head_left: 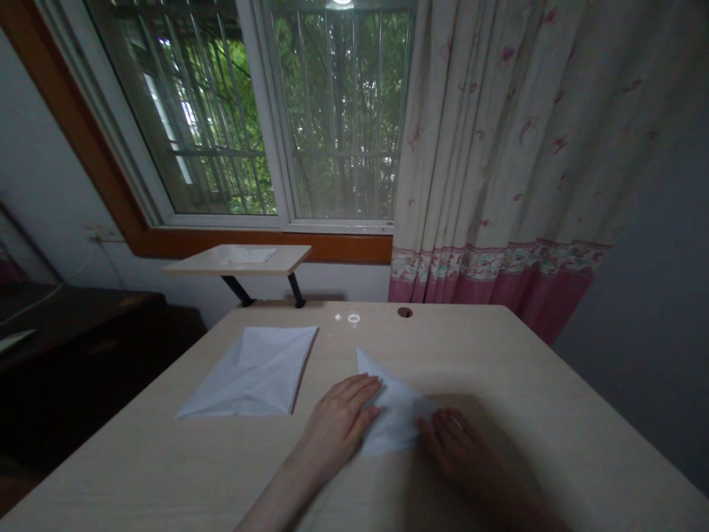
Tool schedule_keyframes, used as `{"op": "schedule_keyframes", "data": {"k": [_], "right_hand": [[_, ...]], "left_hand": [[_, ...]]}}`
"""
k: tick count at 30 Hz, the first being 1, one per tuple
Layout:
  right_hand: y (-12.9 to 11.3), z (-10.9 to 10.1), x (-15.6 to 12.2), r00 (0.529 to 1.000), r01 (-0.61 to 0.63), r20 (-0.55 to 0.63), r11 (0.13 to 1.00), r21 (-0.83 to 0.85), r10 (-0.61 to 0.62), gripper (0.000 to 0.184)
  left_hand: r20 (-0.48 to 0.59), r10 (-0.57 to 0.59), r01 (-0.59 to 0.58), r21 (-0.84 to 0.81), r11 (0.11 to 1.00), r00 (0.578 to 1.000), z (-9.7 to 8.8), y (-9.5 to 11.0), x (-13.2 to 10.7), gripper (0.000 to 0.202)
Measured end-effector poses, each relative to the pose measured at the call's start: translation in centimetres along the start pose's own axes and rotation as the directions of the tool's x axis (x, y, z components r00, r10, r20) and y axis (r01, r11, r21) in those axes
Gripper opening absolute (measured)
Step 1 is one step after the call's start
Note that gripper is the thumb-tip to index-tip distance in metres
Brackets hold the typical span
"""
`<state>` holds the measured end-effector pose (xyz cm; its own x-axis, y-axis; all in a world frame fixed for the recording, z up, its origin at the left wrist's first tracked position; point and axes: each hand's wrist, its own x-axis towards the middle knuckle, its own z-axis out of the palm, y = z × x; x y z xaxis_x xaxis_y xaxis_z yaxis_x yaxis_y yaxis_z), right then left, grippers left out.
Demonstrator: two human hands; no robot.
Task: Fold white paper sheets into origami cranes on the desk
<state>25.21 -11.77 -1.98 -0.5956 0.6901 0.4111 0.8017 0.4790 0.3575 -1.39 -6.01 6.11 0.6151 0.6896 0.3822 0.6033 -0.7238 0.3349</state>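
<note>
A folded white sheet (pixel 396 406), thin like paper or a napkin, lies on the table in a roughly triangular shape, with one point facing away from me. My left hand (pixel 337 417) rests on its left edge, fingers stretched out and lying flat. At the sheet's right corner, my right hand (pixel 459 443) has its fingers bent and closed on the edge; shadow darkens this hand, and part of the grip is hidden. To the left lies a flat white square stack of sheets (pixel 258 373) with creases on top, apart from both hands.
The pale wooden table (pixel 554 428) has a round cable hole (pixel 405 312) near its back edge. A small raised shelf (pixel 288 260) on black legs holds another white sheet (pixel 249 254). Behind are a barred window (pixel 337 118) and a floral curtain (pixel 498 148). A dark desk (pixel 83 318) stands left.
</note>
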Motion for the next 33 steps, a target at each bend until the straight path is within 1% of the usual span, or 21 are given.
{"op": "schedule_keyframes", "data": {"k": [3,5,6,7,9,11,13,15,17,18,20,22,25,26,27,28,31,32,33], "right_hand": [[0.4,-0.3,0.5,0.999,-0.022,0.037,0.999,0.036,0.021,0.034],[1.1,-0.9,1.0,0.992,-0.053,0.119,0.991,0.120,0.039,0.040],[1.5,-1.2,1.2,0.985,-0.090,0.161,0.980,0.179,0.061,0.041],[1.9,-1.5,1.4,0.977,-0.138,0.193,0.962,0.234,0.093,0.040],[2.5,-1.6,1.7,0.952,-0.265,0.237,0.913,0.310,0.196,0.035],[3.0,-1.4,1.9,0.908,-0.403,0.272,0.841,0.361,0.318,0.032],[3.3,-1.3,2.0,0.847,-0.529,0.319,0.733,0.428,0.425,0.029],[3.4,-1.3,2.2,0.774,-0.632,0.384,0.583,0.510,0.504,0.027],[3.6,-1.7,2.3,0.711,-0.689,0.441,0.418,0.592,0.548,0.027],[3.6,-1.9,2.3,0.688,-0.701,0.463,0.346,0.624,0.559,0.028],[3.6,-2.4,2.0,0.659,-0.706,0.486,0.250,0.662,0.574,0.030],[3.4,-2.6,1.5,0.637,-0.713,0.496,0.207,0.669,0.591,0.031],[3.1,-2.3,0.3,0.587,-0.746,0.480,0.206,0.633,0.652,0.032],[3.1,-2.1,-0.1,0.573,-0.758,0.459,0.226,0.611,0.679,0.033],[3.0,-1.7,-0.4,0.571,-0.764,0.427,0.264,0.588,0.701,0.033],[2.9,-1.4,-0.7,0.585,-0.762,0.388,0.318,0.564,0.712,0.033],[2.9,0.0,-1.6,0.669,-0.720,0.287,0.501,0.480,0.686,0.029],[2.8,0.5,-1.8,0.682,-0.713,0.264,0.541,0.445,0.682,0.029],[2.8,0.8,-2.0,0.686,-0.714,0.245,0.569,0.408,0.685,0.029]], "left_hand": [[-0.035,0.008,-0.008,0.014,1.000,0.999,-0.4,0.0,-0.1,0.036],[-0.077,0.012,-0.011,0.011,1.000,0.997,-0.7,0.0,-0.2,0.036],[-0.099,0.003,-0.003,0.002,1.000,0.995,-0.8,0.0,-0.2,0.036],[-0.123,-0.013,0.011,-0.013,1.000,0.992,-0.8,0.0,-0.3,0.036],[-0.160,-0.066,0.058,-0.059,0.997,0.985,-0.6,0.1,-0.3,0.037],[-0.169,-0.133,0.114,-0.118,0.987,0.977,0.0,0.3,-0.4,0.038],[-0.130,-0.188,0.164,-0.174,0.971,0.974,0.7,0.7,-0.5,0.038],[-0.051,-0.215,0.200,-0.215,0.956,0.975,1.4,1.5,-0.9,0.037],[0.052,-0.230,0.236,-0.236,0.943,0.972,1.9,2.5,-1.4,0.034],[0.102,-0.238,0.256,-0.237,0.937,0.966,2.1,3.0,-1.7,0.035],[0.187,-0.261,0.299,-0.219,0.929,0.947,2.3,4.0,-2.1,0.038],[0.262,-0.292,0.346,-0.190,0.919,0.920,2.5,4.6,-2.4,0.046],[0.348,-0.333,0.402,-0.147,0.904,0.876,2.7,5.1,-2.6,0.059],[0.369,-0.339,0.411,-0.136,0.901,0.866,2.7,5.1,-2.6,0.063],[0.384,-0.343,0.416,-0.124,0.901,0.857,2.7,5.1,-2.5,0.067],[0.395,-0.345,0.417,-0.112,0.902,0.851,2.7,5.1,-2.5,0.070],[0.415,-0.340,0.408,-0.083,0.909,0.844,2.5,5.0,-2.4,0.077],[0.418,-0.338,0.403,-0.075,0.912,0.843,2.5,5.0,-2.4,0.079],[0.419,-0.333,0.396,-0.069,0.916,0.844,2.4,5.0,-2.5,0.079]]}}
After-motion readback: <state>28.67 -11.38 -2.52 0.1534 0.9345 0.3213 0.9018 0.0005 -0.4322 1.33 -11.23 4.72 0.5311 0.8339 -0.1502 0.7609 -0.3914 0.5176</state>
